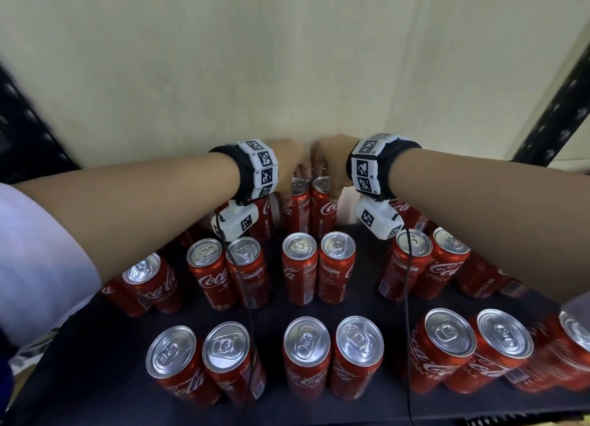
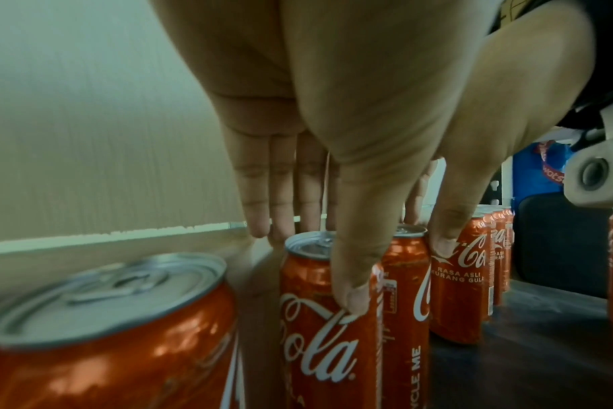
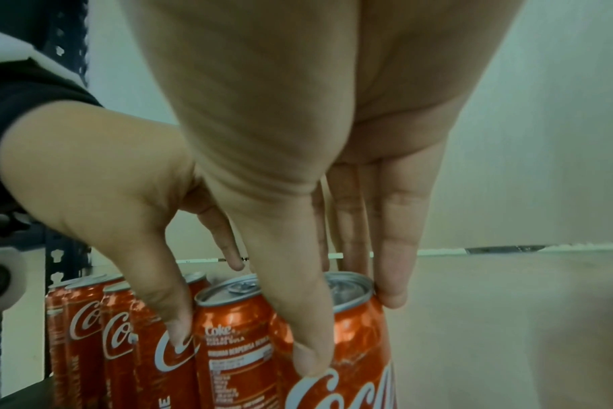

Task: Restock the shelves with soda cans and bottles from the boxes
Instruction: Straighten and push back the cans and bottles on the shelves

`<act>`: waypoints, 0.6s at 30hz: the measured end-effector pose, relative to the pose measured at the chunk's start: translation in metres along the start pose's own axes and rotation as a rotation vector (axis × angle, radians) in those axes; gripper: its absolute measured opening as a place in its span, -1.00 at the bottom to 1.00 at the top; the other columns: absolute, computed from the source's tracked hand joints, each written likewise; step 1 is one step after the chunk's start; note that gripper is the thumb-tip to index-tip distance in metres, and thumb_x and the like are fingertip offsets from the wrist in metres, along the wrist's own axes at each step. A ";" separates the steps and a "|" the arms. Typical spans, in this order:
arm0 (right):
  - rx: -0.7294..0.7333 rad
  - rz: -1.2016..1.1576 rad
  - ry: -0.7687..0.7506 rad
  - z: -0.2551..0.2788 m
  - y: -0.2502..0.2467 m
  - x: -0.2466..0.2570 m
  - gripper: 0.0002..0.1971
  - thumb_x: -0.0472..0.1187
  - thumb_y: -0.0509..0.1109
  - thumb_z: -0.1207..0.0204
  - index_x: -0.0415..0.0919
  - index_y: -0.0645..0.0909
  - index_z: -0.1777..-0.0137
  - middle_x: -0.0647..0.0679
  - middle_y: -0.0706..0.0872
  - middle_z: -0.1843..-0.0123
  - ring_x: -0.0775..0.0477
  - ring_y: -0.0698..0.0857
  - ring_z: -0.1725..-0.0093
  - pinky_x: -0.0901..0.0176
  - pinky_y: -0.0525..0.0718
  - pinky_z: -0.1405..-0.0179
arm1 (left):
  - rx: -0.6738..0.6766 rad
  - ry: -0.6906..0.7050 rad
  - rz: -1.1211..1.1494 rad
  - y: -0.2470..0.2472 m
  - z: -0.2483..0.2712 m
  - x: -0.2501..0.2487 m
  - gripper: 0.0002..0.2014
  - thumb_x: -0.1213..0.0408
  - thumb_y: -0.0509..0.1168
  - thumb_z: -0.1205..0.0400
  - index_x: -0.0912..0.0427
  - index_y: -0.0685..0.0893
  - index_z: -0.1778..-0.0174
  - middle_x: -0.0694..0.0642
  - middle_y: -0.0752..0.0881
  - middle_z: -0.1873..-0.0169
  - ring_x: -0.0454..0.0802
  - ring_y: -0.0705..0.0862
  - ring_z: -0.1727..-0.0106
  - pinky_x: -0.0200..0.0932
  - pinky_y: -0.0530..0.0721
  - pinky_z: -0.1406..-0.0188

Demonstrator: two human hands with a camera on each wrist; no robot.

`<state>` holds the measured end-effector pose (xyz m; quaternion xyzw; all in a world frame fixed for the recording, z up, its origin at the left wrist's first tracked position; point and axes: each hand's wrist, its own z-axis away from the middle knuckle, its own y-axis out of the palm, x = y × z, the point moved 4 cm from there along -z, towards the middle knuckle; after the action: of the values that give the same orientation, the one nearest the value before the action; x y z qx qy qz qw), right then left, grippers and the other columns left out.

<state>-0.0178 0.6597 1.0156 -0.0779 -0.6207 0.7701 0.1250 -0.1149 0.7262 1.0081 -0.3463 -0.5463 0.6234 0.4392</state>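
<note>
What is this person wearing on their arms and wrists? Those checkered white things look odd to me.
Both forearms are bare. Each wrist carries a black band ringed with white square tiles printed in black-and-white checker codes; the right wrist's tiles match. Under each wrist hangs a small white box, left and right, also coded, each trailing a thin black cable. A white sleeve shows at the left upper arm.

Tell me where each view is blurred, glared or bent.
Head view: frame posts curve from wide-angle distortion, right edge smeared. Left wrist view: the nearest can is soft and oversized. Right wrist view: palm looms blurred; glare streaks the held can.
</note>
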 end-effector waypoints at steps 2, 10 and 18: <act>0.002 0.006 -0.019 0.006 -0.001 0.000 -0.32 -0.18 0.78 -0.23 -0.19 0.67 -0.38 -0.02 0.73 -0.26 -0.10 0.70 -0.20 0.17 0.55 -0.06 | -0.005 -0.031 0.033 -0.002 0.000 0.001 -0.36 0.14 0.71 -0.32 0.00 0.71 -0.34 -0.06 0.78 -0.19 -0.05 0.74 -0.12 -0.10 0.70 -0.16; -0.154 -0.010 -0.054 0.037 -0.014 -0.021 -0.38 0.00 0.68 -0.33 -0.08 0.60 -0.38 0.03 0.72 -0.12 -0.13 0.70 -0.14 -0.09 0.70 -0.22 | -0.054 -0.168 0.121 -0.029 0.007 0.000 -0.51 0.06 0.62 -0.45 0.06 0.71 -0.28 -0.06 0.77 -0.07 -0.02 0.72 -0.09 -0.05 0.66 -0.26; -0.093 0.120 -0.027 0.071 -0.027 -0.070 -0.37 0.13 0.62 -0.38 -0.05 0.58 -0.42 0.00 0.72 -0.31 -0.18 0.68 -0.25 -0.13 0.65 -0.31 | -0.046 -0.277 0.102 -0.062 -0.002 -0.036 -0.51 -0.05 0.57 -0.50 0.10 0.74 -0.28 0.03 0.75 -0.20 -0.06 0.67 0.13 -0.21 0.61 0.27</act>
<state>0.0326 0.5787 1.0551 -0.1105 -0.6517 0.7474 0.0664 -0.0887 0.6943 1.0673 -0.2944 -0.5974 0.6741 0.3194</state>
